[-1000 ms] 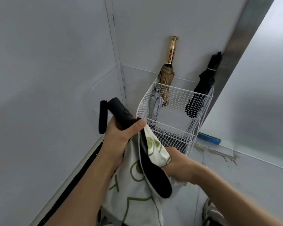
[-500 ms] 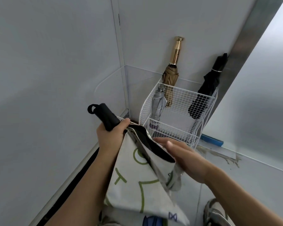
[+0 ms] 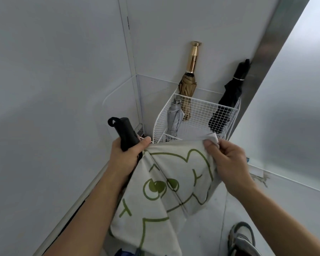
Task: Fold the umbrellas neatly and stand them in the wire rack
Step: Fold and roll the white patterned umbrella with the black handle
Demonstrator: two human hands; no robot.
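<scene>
I hold a cream umbrella [image 3: 174, 174] with green cartoon drawings, its canopy hanging loose below my hands. My left hand [image 3: 127, 156] grips its black handle [image 3: 125, 133], which points up and away. My right hand [image 3: 227, 159] pinches an edge of the canopy fabric and holds it out to the right. The white wire rack [image 3: 201, 109] stands in the corner just beyond my hands. In it stand a grey folded umbrella [image 3: 175, 115], a tan umbrella with a gold handle [image 3: 189, 80] and a black umbrella [image 3: 227, 100].
White walls meet in a corner behind the rack. A metal strip [image 3: 273, 39] runs diagonally at the right beside a frosted panel. My shoe [image 3: 242, 239] shows on the pale floor at the lower right. A blue object [image 3: 248, 160] peeks out behind my right hand.
My right hand moved from lying open on the canopy to pinching a fabric edge and drawing it out to the right, spreading a panel flat. My left hand kept its hold on the handle.
</scene>
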